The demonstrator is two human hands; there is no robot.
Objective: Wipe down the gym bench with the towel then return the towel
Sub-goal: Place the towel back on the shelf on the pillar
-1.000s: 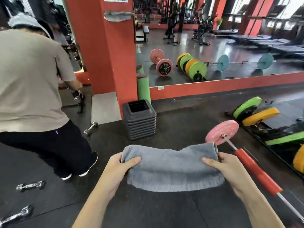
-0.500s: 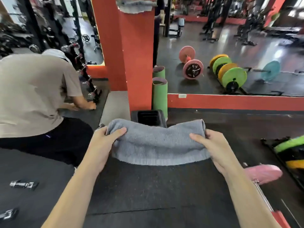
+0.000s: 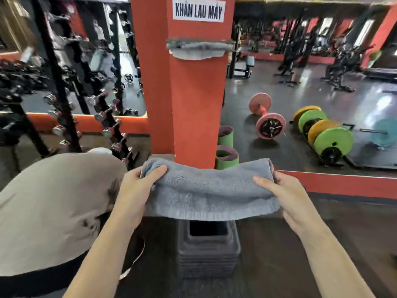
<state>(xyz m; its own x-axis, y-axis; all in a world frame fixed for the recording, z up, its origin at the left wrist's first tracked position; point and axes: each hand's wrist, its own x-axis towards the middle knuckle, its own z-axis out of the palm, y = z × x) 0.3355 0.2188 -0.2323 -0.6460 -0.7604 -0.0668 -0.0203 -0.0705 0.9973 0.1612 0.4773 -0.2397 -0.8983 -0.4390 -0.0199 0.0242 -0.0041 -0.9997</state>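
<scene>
A folded grey towel (image 3: 206, 190) is stretched between both hands at chest height, in front of a red pillar (image 3: 193, 93). My left hand (image 3: 137, 190) grips its left end, thumb on top. My right hand (image 3: 285, 194) grips its right end. Higher up the pillar a towel bar (image 3: 199, 43) carries another grey towel (image 3: 197, 51), under a white sign (image 3: 198, 9) reading "KHĂN LAU MÁY". No gym bench is in view close by.
A person in a beige shirt (image 3: 53, 211) bends low at my left, close to my left arm. A stack of black step risers (image 3: 207, 252) stands below the towel. Green rollers (image 3: 226, 157) lean beside the pillar. A dumbbell rack (image 3: 111, 125) stands left, a wall mirror right.
The view has tilted up and closed in on the pillar; the bar and sign now sit in view. Both hands have lifted the towel higher. The person at my left has bent lower.
</scene>
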